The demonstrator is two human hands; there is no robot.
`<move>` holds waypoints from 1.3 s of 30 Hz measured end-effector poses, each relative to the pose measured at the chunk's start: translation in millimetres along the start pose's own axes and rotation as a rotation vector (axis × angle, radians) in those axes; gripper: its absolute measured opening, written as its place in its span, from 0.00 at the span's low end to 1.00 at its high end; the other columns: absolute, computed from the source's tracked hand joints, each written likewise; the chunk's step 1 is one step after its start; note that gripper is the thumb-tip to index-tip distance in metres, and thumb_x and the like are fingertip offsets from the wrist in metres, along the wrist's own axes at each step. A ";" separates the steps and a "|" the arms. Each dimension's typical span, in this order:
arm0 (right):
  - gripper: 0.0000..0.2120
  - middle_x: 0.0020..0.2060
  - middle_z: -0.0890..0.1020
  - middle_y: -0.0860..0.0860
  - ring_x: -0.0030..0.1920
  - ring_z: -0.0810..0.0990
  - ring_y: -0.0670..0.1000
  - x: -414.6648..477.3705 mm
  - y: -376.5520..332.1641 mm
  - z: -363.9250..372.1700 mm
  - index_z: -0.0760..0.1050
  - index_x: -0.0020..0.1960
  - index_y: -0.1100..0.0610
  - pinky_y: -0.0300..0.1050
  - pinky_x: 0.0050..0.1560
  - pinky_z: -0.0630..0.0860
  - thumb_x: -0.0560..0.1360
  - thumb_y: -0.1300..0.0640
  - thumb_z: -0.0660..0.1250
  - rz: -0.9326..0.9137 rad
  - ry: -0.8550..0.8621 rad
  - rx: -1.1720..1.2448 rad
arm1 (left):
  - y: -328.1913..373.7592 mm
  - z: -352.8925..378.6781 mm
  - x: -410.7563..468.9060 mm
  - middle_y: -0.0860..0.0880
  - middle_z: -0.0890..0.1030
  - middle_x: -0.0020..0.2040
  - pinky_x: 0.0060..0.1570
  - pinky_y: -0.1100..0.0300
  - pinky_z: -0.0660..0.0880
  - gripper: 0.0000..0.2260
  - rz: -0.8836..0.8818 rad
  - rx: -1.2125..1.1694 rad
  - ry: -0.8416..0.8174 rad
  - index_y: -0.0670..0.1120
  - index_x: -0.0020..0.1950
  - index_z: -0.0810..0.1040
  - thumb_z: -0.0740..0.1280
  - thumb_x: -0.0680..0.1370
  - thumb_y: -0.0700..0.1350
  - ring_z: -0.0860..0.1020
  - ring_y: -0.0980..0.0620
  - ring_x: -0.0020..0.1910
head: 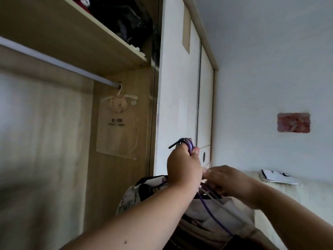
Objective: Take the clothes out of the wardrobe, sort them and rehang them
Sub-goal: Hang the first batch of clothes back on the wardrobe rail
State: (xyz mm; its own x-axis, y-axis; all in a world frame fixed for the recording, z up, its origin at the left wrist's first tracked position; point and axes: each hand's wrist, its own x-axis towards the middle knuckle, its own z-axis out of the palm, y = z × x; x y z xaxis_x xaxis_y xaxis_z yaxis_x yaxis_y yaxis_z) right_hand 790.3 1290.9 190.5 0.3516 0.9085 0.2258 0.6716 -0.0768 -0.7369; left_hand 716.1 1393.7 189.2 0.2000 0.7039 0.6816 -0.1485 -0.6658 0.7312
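Purple hangers (188, 143) in left hand (183, 168), beside door edge (157, 114).

The room is dim, and the brightest part is the pale wall (261, 78) at 2 o'clock. The wardrobe (117, 177) is darker, and at 9 o'clock it is a blurry smear. Straight lines bend near the edges.

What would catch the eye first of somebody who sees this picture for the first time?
The two hands in the lower middle stand out first: the left hand grips a bundle of hanger hooks, one purple, with clothes hanging below, and the right hand reaches in just under it. Next comes the open wardrobe on the left, where a small pale garment bag hangs at the right end of the rail.
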 end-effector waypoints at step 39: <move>0.19 0.38 0.81 0.43 0.40 0.78 0.41 410.9 -222.6 23.9 0.79 0.50 0.43 0.36 0.37 0.74 0.59 0.52 0.72 -0.528 0.350 -0.313 | -23.2 -198.7 494.0 0.48 0.80 0.41 0.39 0.61 0.74 0.10 0.356 0.623 -0.040 0.42 0.52 0.80 0.72 0.74 0.45 0.78 0.53 0.40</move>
State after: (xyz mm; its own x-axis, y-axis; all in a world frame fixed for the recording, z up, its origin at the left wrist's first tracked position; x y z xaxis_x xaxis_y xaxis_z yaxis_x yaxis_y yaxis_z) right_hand 769.7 1691.2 432.1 0.0810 0.6753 0.7331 0.9477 0.1757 -0.2666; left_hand 625.9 1806.0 514.6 0.2792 0.4159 0.8655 0.3666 -0.8792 0.3042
